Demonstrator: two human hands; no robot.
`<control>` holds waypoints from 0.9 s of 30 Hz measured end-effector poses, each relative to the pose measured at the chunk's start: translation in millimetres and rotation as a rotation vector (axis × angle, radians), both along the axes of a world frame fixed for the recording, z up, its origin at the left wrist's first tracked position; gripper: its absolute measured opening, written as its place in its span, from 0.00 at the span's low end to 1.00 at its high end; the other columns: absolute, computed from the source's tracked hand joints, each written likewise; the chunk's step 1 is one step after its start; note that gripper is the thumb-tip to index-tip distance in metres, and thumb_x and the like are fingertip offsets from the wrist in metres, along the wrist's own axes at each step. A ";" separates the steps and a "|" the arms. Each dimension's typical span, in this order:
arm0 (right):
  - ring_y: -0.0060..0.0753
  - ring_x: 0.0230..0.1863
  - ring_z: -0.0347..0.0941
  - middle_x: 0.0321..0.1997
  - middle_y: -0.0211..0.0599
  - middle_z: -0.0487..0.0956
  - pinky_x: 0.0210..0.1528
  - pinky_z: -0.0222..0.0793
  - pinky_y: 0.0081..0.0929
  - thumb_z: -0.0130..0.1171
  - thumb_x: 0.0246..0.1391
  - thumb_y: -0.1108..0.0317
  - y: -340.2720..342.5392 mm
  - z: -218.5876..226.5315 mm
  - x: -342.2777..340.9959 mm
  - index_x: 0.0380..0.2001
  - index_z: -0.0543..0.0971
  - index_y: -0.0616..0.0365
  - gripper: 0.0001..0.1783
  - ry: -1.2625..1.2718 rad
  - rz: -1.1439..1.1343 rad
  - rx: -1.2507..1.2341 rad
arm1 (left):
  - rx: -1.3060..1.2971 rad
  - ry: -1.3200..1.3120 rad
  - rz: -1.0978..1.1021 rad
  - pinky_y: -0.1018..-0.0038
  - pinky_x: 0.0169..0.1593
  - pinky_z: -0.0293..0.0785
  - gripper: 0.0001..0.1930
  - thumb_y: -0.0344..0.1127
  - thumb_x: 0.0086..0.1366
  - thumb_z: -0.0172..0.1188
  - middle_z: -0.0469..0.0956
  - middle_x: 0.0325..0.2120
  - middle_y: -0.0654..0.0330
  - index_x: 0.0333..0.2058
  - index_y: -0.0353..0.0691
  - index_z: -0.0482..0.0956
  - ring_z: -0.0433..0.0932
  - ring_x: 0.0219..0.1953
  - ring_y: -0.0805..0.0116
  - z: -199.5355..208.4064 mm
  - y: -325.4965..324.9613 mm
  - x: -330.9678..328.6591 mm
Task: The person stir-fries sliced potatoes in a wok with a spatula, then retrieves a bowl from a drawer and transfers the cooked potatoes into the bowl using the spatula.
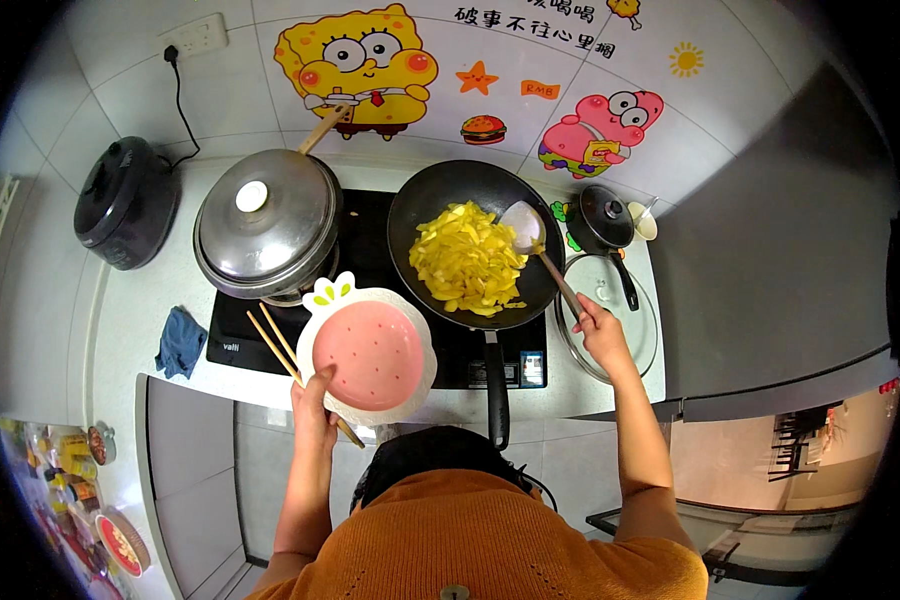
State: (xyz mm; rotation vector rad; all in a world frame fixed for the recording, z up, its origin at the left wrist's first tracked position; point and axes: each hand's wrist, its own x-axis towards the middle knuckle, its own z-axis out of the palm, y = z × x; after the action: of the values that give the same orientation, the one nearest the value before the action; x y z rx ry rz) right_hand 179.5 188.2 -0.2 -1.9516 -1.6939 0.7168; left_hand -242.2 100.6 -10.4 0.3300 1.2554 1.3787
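In the head view, my left grip (315, 403) is pinching the pink bowl (375, 355) by its rim and holding chopsticks (277, 345) too. The bowl is hanging near the wok (422, 200). My right grip (602, 337) is wrapping round the spatula (558, 275), its blade sitting by yellow slices (465, 258). I'm thinking the full left grip could drop something. The wok's handle (497, 395) is poking past the worktop (130, 325), so a bump could tip the slices out.

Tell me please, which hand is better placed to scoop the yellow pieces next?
Probably the right hand: it grips the spatula, whose head is in the wok at the edge of the yellow pieces. The left hand is occupied with the pink bowl and chopsticks.
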 end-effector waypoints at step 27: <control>0.13 0.14 0.56 0.29 0.29 0.75 0.13 0.48 0.12 0.43 0.62 0.69 -16.4 68.2 -1.4 0.60 0.65 0.54 0.22 0.602 -0.014 -0.391 | 0.077 -0.013 0.026 0.84 0.11 0.48 0.10 0.36 0.57 0.55 0.70 0.19 0.67 0.36 0.39 0.71 0.62 0.12 0.82 25.6 11.7 14.4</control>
State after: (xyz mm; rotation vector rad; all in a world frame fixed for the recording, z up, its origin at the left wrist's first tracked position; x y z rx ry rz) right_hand 178.1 171.8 68.0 -1.7185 -1.2290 1.5392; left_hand -227.8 112.3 15.2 0.3581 1.2014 1.4515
